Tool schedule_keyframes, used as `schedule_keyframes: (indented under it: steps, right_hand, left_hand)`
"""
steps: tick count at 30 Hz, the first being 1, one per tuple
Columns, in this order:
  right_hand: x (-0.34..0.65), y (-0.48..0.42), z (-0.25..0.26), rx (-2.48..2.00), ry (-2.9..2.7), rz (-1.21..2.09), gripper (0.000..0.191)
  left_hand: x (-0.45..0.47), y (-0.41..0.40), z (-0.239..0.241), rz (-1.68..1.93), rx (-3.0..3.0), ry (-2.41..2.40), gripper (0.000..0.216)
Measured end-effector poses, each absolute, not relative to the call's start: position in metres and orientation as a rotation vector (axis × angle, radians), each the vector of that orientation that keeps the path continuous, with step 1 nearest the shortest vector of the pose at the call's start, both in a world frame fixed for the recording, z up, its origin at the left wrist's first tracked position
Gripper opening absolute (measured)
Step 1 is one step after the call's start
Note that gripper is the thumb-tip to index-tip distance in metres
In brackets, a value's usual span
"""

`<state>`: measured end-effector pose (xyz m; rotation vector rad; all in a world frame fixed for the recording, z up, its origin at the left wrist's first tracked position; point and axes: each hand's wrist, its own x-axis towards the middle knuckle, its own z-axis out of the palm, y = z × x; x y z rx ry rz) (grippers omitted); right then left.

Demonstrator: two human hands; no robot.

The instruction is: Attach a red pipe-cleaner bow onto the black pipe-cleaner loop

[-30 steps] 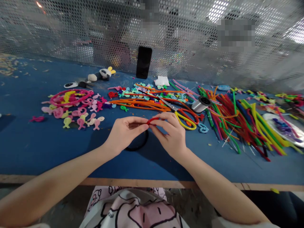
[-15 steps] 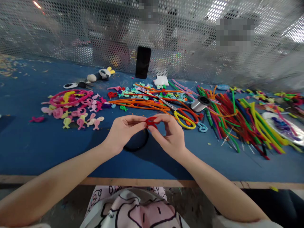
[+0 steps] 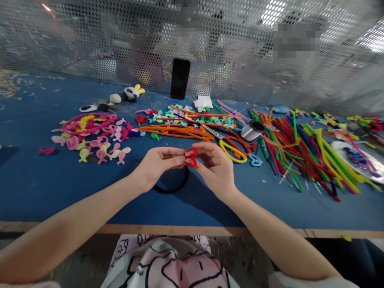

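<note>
A red pipe cleaner [image 3: 191,162], bent into two small loops, is held up above the table between both hands. My left hand [image 3: 159,165] pinches its left side between thumb and fingertips. From the other side my right hand [image 3: 215,168] has its thumb and fingers closed on the loops. A black ring [image 3: 171,191] lies on the blue table below, partly hidden by my left hand. Just beyond the right hand rest scissors [image 3: 232,151] with yellow and red handles. A light blue looped pipe cleaner [image 3: 255,160] lies right of them.
Orange pipe cleaners [image 3: 180,131] lie behind my hands, by a wire spool [image 3: 250,132]. Pink and yellow twisted pieces [image 3: 102,154] are heaped at left. Loose colourful pipe cleaners [image 3: 312,152] and a white plate [image 3: 372,176] are at right. A phone [image 3: 180,79] leans on the perforated metal screen [image 3: 234,72].
The red pipe cleaner has turned between my fingers, and its two loops now face me more plainly. My right fingers have shifted slightly around it; the table things are unchanged.
</note>
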<state>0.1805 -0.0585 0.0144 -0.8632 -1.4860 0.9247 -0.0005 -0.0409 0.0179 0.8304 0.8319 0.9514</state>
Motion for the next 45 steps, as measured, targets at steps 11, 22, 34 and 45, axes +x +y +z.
schedule_keyframes:
  steps: [11,22,34,45]
  right_hand:
    - [0.176,-0.058,0.018,-0.883,-1.411,0.938,0.031]
    - [0.174,-0.059,0.02,-0.959,-1.263,1.074,0.036]
    - [0.181,-0.051,0.021,-0.929,-0.913,1.5,0.023]
    - [0.178,-0.049,0.024,-1.034,-0.764,1.743,0.041]
  left_hand:
    - [-0.002,-0.041,0.018,0.949,0.868,0.783,0.025]
    - [-0.002,-0.042,0.017,1.056,1.014,0.888,0.026]
    - [-0.002,-0.043,0.02,1.154,1.126,1.067,0.031]
    - [-0.004,-0.051,0.023,1.303,1.596,1.275,0.017]
